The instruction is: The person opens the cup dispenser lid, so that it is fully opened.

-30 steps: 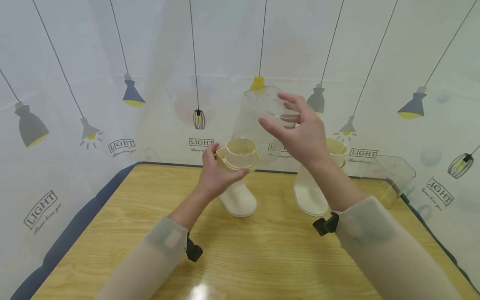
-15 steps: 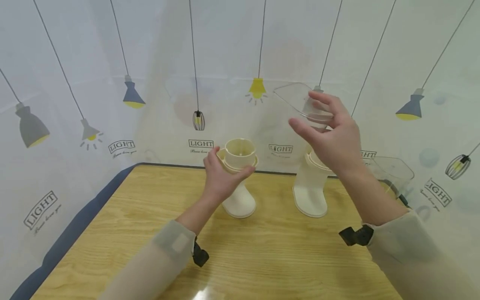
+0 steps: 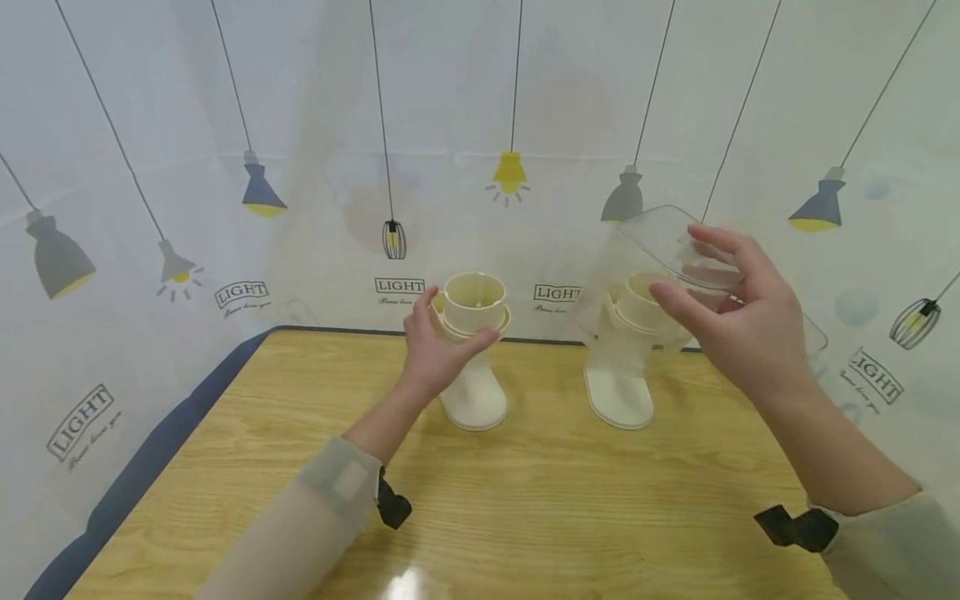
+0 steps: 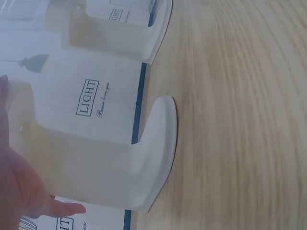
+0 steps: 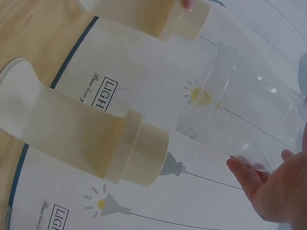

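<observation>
My left hand (image 3: 438, 354) grips the collar below the cup-shaped top of a cream plastic stand (image 3: 478, 400); the stand is upright on the table. In the left wrist view its rounded foot (image 4: 158, 148) rests on the wood. With thumb and fingers my right hand (image 3: 757, 333) holds a clear plastic container (image 5: 240, 105), tilted in the air. A second cream stand (image 3: 618, 396) of the same shape stands to the right. From the head, the clear container is partly in front of that stand's top; the right wrist view shows it apart from the stand's rim.
Behind my right hand, part of another clear container (image 3: 816, 337) shows at the back right. The wooden table (image 3: 570, 508) ends in a dark blue edge at the back. A white cloth (image 3: 450, 100) printed with hanging lamps surrounds it.
My right hand has carried the clear container to the right, away from the left stand, then lowered it near the right stand. My left hand has stayed on the left stand.
</observation>
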Demonstrator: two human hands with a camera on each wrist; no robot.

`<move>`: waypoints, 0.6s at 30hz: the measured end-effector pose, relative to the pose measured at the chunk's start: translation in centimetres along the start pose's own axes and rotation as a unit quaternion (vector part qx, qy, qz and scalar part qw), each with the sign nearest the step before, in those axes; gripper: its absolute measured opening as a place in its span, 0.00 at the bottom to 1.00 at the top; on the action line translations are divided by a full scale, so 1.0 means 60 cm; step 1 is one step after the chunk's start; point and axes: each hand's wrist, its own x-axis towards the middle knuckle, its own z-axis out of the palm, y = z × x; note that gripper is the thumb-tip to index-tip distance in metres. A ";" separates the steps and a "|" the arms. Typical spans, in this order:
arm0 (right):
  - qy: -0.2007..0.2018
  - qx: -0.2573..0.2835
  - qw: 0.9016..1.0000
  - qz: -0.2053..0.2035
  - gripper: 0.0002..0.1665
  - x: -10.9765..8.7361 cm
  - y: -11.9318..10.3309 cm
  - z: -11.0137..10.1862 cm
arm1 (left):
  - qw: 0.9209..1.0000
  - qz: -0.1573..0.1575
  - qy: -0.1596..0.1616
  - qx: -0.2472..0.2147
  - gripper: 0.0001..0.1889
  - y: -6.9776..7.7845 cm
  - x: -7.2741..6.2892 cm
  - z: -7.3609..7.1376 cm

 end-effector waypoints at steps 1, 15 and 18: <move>-0.003 -0.005 1.000 0.004 0.40 -0.005 0.007 -0.004 | 1.000 0.000 -0.007 -0.002 0.66 0.000 0.001 -0.003; -0.048 -0.069 0.996 0.031 0.43 -0.073 0.092 -0.047 | 0.993 0.011 -0.116 -0.011 0.63 -0.001 0.031 -0.047; -0.062 -0.098 0.992 0.042 0.45 -0.087 0.108 -0.054 | 0.990 0.018 -0.137 -0.018 0.60 -0.002 0.039 -0.055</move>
